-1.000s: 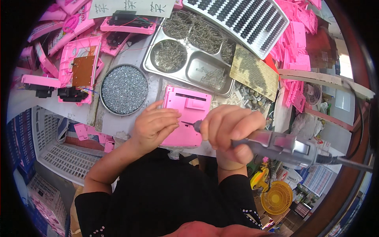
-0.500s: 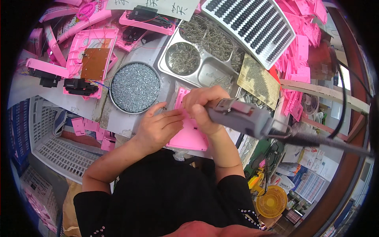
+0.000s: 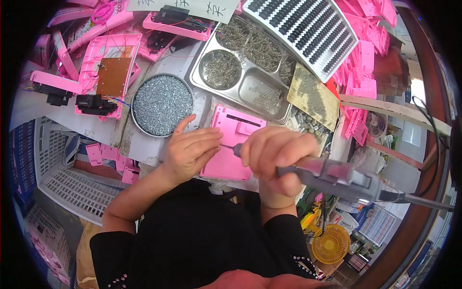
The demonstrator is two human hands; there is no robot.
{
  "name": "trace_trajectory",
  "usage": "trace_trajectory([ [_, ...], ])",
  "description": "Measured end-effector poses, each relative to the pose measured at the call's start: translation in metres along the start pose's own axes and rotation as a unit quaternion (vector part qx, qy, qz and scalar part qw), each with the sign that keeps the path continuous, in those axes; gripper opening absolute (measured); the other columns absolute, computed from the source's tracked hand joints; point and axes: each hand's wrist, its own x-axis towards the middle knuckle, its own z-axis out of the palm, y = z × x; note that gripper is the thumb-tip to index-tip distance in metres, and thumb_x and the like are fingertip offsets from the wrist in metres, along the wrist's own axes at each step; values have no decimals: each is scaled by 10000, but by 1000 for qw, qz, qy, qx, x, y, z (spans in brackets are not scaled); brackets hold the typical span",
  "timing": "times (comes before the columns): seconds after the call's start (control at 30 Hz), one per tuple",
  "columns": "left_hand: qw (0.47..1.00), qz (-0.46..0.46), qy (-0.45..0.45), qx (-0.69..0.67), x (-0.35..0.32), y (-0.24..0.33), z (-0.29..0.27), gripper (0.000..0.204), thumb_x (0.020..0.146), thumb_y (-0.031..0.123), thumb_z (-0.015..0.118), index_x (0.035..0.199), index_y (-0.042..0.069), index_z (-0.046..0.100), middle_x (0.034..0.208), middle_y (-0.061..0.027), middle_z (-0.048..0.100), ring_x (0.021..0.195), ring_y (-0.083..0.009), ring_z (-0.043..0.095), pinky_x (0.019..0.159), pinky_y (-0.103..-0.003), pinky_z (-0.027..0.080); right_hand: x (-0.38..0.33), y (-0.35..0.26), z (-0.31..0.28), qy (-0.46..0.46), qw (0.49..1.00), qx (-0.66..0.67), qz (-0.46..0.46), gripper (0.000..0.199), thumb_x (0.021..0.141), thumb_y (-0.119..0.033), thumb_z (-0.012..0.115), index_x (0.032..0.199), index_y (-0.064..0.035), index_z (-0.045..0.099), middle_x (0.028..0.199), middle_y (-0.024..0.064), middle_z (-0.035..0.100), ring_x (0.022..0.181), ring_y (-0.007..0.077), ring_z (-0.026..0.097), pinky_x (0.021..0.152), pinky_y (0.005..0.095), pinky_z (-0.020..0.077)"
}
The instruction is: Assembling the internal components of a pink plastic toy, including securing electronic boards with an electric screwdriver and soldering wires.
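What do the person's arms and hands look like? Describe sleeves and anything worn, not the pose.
Both forearms are bare from about the elbow down. The left hand and right hand wear no gloves, and no rings or watch show. The black short-sleeved top has sleeves ending near the elbows, their cuffs trimmed with small pale studs.

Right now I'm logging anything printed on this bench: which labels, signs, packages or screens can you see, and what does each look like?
Paper sign: top edge of the bench, white sheet with dark handwriting, partly cut off.
Printed sheet: lower right, below the bench, white with rows of blue marks.
No screens and no clear packages; the right hand holds a grey electric screwdriver with no label readable.
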Motion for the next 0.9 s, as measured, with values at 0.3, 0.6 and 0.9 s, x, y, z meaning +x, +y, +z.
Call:
trace_trajectory([
  [0.3, 1000, -7, 11, -25, -2, 2, 5, 143, 839, 60, 804, 966, 86, 743, 1025, -50, 785, 1033, -197, 755, 1150, -530, 349, -9, 6, 12, 40, 997, -65, -27, 273, 957, -306, 738, 1000, -93, 571, 558, -2, 518, 463, 151, 496, 470, 315, 446],
  [0.6, 998, 25, 37, -37, -2, -2, 2, 193, 812, 29, 806, 976, 87, 723, 1027, -61, 782, 1029, -223, 755, 1147, -552, 342, -10, 9, 12, 42, 997, -55, -35, 231, 956, -267, 714, 998, -94, 566, 569, -5, 521, 456, 151, 501, 484, 324, 467],
  [0.9, 997, 36, 54, -47, 3, -4, -1, 205, 813, 9, 800, 986, 83, 717, 1005, -67, 781, 1016, -238, 761, 1144, -549, 347, -6, -1, 9, 34, 999, -23, -17, 259, 918, -246, 776, 976, -78, 588, 615, 36, 551, 538, 186, 520, 552, 357, 447],
])
